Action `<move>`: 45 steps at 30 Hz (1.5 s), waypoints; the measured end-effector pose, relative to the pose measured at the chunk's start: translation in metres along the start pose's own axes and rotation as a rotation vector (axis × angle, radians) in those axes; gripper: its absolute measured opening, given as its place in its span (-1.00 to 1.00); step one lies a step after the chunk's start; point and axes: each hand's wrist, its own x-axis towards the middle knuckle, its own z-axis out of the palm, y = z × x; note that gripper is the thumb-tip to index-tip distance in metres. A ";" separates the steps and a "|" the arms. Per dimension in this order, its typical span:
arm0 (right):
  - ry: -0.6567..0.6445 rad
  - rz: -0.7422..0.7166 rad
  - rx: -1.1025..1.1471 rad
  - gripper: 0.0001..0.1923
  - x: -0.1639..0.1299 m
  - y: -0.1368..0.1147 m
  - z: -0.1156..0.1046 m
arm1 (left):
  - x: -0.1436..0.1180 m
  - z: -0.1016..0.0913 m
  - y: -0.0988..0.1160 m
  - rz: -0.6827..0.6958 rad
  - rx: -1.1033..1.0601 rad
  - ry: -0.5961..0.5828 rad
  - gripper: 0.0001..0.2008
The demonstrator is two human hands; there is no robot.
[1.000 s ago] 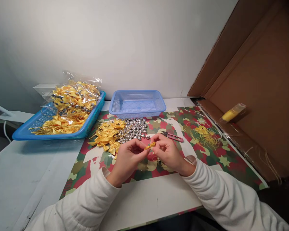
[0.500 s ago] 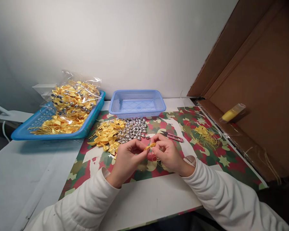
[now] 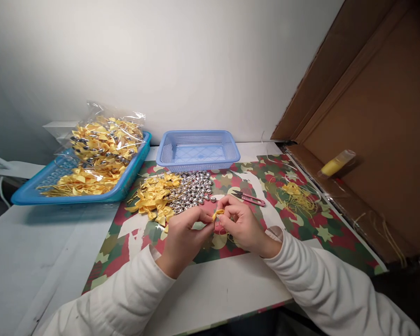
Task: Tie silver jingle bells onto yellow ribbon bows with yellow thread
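Both my hands meet over the patterned mat point(image 3: 252, 182) and pinch one small yellow ribbon bow point(image 3: 217, 213) between their fingertips. My left hand point(image 3: 185, 238) holds it from the left, my right hand point(image 3: 241, 225) from the right. Just beyond my left hand lies a loose pile of yellow bows point(image 3: 154, 197), with a heap of silver bells point(image 3: 195, 189) beside it. Pink thread snips point(image 3: 249, 198) lie just past my right hand.
A small blue basket point(image 3: 198, 150) stands at the back. A larger blue tray point(image 3: 38, 186) at the left holds bows and a clear bag of finished pieces point(image 3: 103, 142). Yellow thread scraps point(image 3: 297, 196) lie at the right, by a cardboard box with a yellow spool point(image 3: 336, 164).
The bow has been drawn in tighter between my fingertips and shows smaller. My hands have shifted slightly left and nearer together.
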 end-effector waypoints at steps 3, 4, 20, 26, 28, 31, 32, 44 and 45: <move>-0.004 -0.021 0.013 -0.74 -0.001 0.000 0.000 | 0.000 0.000 0.001 0.098 0.041 0.029 -0.84; -0.007 -0.030 0.020 -0.74 -0.001 0.000 0.001 | 0.000 0.000 0.001 0.115 0.043 0.034 -0.83; 0.019 -0.140 -0.100 -0.71 -0.002 -0.004 0.000 | -0.001 0.004 0.006 -0.158 -0.194 0.067 -0.93; 0.035 -0.142 -0.108 -0.72 -0.005 -0.004 0.002 | -0.003 0.003 0.005 -0.074 -0.151 0.075 -0.87; 0.035 -0.151 -0.092 -0.72 -0.005 -0.004 0.002 | -0.003 0.003 0.004 -0.062 -0.153 0.073 -0.86; 0.033 -0.151 -0.080 -0.71 -0.006 -0.005 0.001 | -0.003 0.002 0.003 -0.058 -0.160 0.070 -0.85; 0.032 -0.150 -0.080 -0.71 -0.006 -0.005 0.001 | -0.003 0.002 0.003 -0.059 -0.163 0.070 -0.85; 0.049 -0.254 -0.261 -0.73 -0.004 -0.014 -0.005 | -0.002 0.003 0.008 -0.232 -0.279 -0.025 -0.96; 0.039 -0.244 -0.270 -0.73 -0.004 -0.014 -0.006 | -0.002 0.003 0.009 -0.244 -0.294 -0.030 -0.96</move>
